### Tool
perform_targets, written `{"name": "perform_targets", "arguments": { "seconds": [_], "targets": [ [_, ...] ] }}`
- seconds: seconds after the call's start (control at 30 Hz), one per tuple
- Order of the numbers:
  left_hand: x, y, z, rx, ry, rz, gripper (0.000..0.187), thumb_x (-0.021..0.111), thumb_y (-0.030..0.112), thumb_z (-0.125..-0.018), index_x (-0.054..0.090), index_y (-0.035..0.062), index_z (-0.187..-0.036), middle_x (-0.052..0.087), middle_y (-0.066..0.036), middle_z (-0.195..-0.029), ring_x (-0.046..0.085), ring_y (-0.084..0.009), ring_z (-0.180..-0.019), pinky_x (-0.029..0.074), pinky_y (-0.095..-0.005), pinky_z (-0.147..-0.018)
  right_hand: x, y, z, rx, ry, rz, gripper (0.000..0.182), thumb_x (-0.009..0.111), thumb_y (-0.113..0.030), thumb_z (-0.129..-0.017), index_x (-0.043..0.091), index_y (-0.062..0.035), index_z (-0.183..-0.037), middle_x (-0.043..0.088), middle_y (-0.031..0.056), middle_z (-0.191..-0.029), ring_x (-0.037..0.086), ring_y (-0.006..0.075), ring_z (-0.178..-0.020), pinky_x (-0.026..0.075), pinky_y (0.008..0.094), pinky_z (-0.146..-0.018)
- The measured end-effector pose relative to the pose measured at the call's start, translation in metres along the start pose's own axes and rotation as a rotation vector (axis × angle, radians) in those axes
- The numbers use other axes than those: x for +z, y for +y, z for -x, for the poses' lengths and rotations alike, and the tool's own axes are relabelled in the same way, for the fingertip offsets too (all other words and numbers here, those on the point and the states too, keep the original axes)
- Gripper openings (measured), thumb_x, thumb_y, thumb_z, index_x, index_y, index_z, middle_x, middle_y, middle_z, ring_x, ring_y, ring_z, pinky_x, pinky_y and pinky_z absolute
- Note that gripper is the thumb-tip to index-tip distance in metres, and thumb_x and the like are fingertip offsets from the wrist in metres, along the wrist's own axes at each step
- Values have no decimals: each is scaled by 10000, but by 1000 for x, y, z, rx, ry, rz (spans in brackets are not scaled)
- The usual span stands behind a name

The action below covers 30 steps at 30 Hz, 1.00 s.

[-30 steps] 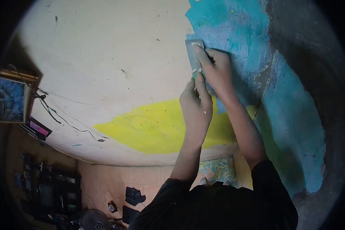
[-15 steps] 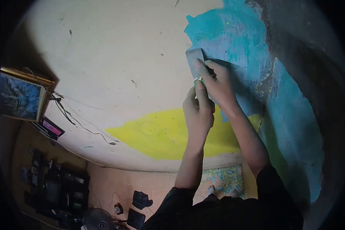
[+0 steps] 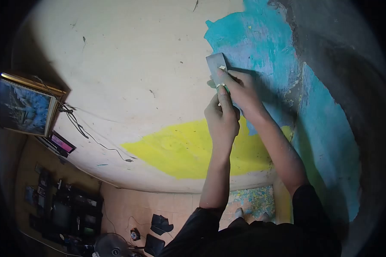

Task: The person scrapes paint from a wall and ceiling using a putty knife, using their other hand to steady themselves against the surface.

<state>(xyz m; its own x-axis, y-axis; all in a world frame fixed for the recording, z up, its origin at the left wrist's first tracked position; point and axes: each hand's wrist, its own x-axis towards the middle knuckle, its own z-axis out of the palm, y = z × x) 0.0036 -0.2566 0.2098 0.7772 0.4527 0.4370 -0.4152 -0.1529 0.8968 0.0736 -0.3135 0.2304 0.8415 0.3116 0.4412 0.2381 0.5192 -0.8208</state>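
Both hands press a scraper (image 3: 215,64) flat to the wall (image 3: 128,64), at the edge of the blue paint (image 3: 261,43).

The scraper's grey blade lies against the wall where cream surface meets blue, upper middle of the view. The right hand (image 3: 240,92) grips the handle, its fingers (image 3: 224,76) closed around it with one stretched onto the blade. The left hand (image 3: 221,118) sits just below, fingers closed on the handle's lower end, touching the right hand. A yellow patch (image 3: 180,150) spreads under the hands. A framed picture (image 3: 23,109) hangs far left, a cable (image 3: 90,139) trailing beside it. Below lie a tiled floor (image 3: 167,205), a fan (image 3: 109,246) and a dark shelf (image 3: 60,210).
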Motion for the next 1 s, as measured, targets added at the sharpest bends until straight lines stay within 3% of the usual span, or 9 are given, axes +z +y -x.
{"name": "perform_targets", "arguments": {
  "seconds": [0.17,0.27,0.53,0.57,0.63,0.67,0.8,0.87,1.0],
  "targets": [
    [-7,-9,7,-67,6,65,453,443,350,-1048,594,-22,-839,499,-9,-547,435,-62,-441,299,-252,-405,-4,12,25,20,-112,114,318,548,-353,-1004,659,-55,-1014,603,-29,-872,544,54,-825,446,236,-711],
    [-5,-1,2,-63,0,24,460,438,341,-1048,594,-32,-831,497,-5,-549,424,-58,-446,300,-253,-409,-4,7,33,104,-129,28,398,434,-364,-1040,624,-16,-1069,634,64,-963,574,126,-911,463,298,-832],
    [-5,-1,2,-31,60,-170,486,438,311,-1047,616,-109,-877,613,-112,-639,546,-129,-611,429,-318,-551,6,21,32,20,-33,-65,385,398,-337,-1057,610,-17,-1028,630,55,-904,589,134,-862,476,299,-807],
    [-4,0,-2,-28,62,-174,486,438,311,-1047,616,-109,-877,613,-112,-639,546,-129,-611,429,-318,-551,6,20,27,24,-59,-123,385,401,-338,-1057,610,-16,-1029,631,54,-891,591,134,-852,480,299,-798],
    [0,-1,-8,93,53,-101,499,450,398,-1035,580,-23,-801,509,-30,-562,402,-71,-387,257,-262,-353,5,12,23,75,-74,-147,363,420,-342,-1057,614,-36,-1068,617,28,-928,567,99,-867,473,270,-792],
    [1,-3,-8,140,50,-62,505,447,396,-1036,586,-28,-800,512,-35,-562,409,-79,-387,264,-266,-353,4,9,23,124,-84,-167,344,439,-346,-1057,617,-55,-1106,604,1,-965,543,65,-881,466,241,-786],
    [0,-10,-9,164,57,-116,503,448,398,-1036,585,-24,-799,514,-36,-563,411,-84,-384,270,-267,-353,-2,26,24,50,-65,-101,350,458,-355,-1051,621,-49,-1099,607,0,-968,545,65,-876,468,242,-784],
    [0,2,-11,39,49,-224,505,429,313,-1043,616,-134,-899,607,-172,-632,562,-169,-601,447,-357,-575,2,22,20,46,-19,-143,362,473,-365,-1045,624,-40,-1094,612,2,-969,548,62,-873,471,243,-780],
    [0,20,-17,67,44,-149,491,434,312,-1040,619,-114,-879,594,-146,-603,549,-154,-578,432,-366,-545,8,6,9,7,-54,-103,452,453,-410,-1038,645,-1,-1035,652,68,-885,600,123,-830,488,288,-758]
  ]
}}
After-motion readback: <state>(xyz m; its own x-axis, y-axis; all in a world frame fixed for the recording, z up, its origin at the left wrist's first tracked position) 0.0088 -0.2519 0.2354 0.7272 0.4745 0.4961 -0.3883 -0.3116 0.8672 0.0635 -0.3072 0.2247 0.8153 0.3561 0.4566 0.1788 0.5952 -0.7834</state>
